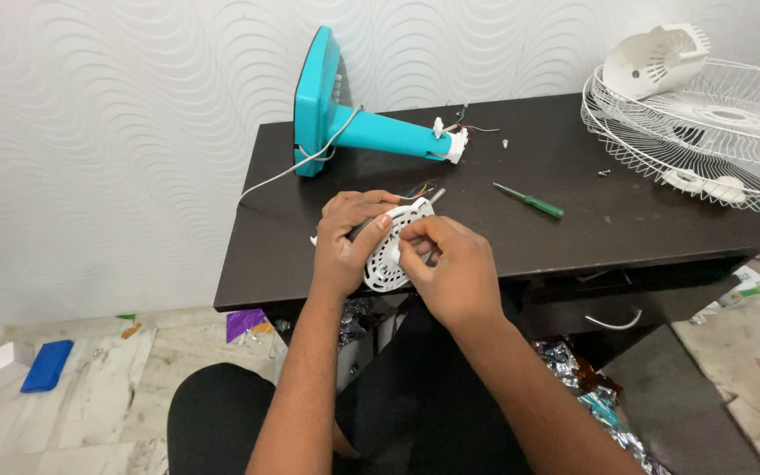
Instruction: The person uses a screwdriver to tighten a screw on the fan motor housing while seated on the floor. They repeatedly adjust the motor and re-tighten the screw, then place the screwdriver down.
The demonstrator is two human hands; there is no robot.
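Left hand grips the white vented cover at 9 o'clock; right hand pinches its 3 o'clock rim. Light, brittle plastic: hold edges.

Lying toppled at far left of the dark table: turquoise fan stand. Near the middle, a green screwdriver. Far right, white wire fan guards under a white motor housing. On the floor at left, a blue block.
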